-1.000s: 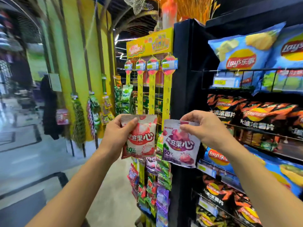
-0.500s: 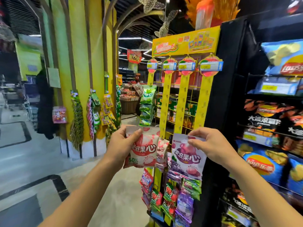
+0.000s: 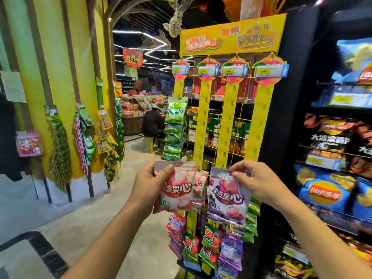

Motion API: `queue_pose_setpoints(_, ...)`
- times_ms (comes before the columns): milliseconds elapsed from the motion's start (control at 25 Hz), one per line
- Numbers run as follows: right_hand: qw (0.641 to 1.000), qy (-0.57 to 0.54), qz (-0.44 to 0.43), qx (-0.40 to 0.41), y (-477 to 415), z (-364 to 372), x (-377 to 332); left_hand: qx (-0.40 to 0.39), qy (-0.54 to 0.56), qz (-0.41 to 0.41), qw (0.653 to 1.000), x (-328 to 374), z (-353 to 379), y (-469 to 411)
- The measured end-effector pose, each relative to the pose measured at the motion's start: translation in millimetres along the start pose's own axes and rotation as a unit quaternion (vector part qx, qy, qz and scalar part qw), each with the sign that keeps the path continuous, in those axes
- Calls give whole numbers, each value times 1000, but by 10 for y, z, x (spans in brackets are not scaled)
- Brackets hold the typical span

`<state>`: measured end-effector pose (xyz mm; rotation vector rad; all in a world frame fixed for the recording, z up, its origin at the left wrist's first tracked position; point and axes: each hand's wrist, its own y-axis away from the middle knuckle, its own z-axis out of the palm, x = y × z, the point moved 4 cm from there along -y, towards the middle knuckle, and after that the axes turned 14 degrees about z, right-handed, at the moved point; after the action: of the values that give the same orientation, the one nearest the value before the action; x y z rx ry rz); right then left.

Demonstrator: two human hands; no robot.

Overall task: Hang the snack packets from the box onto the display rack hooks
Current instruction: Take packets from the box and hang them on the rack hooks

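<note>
My left hand [image 3: 150, 184] grips a red and white snack packet [image 3: 178, 193] by its top left corner, in front of the yellow display rack [image 3: 227, 125]. My right hand [image 3: 259, 181] pinches the top edge of a purple snack packet [image 3: 227, 200], held against the rack's third yellow strip. A second red packet [image 3: 199, 188] hangs between the two. The strips' upper hooks are bare; green packets [image 3: 174, 127] hang on the left strip and mixed packets [image 3: 211, 244] hang low down. No box is in view.
Black shelves of chip bags [image 3: 326, 192] stand right of the rack. A yellow pillar [image 3: 66, 77] with hanging snack strips is on the left. A person [image 3: 152, 123] sits in the aisle beyond. Open floor [image 3: 84, 224] lies lower left.
My view has shifted up and left, showing more of the rack's header. Both hands keep their packets; the purple one has moved a little closer to the yellow strip.
</note>
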<state>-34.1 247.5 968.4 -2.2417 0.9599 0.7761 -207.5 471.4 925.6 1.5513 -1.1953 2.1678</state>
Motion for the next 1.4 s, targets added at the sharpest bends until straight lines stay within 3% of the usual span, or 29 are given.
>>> queue_pose_setpoints(600, 992, 10, 111, 61, -1189, 454, 705, -115, 22, -64, 991, -1227, 393, -1497)
queue_pose_setpoints(1040, 963, 105, 228, 95, -1094, 945, 853, -216, 67, -107, 968, -1879, 507, -1957)
queue_pose_setpoints(1280, 962, 82, 244, 94, -1261, 1417, 1015, -231, 70, -124, 963, -2120, 396, -2070)
queue_pose_setpoints(1400, 955, 71, 254, 132, -1404, 1485, 1126, -227, 67, -119, 964, -2158, 322, -2155)
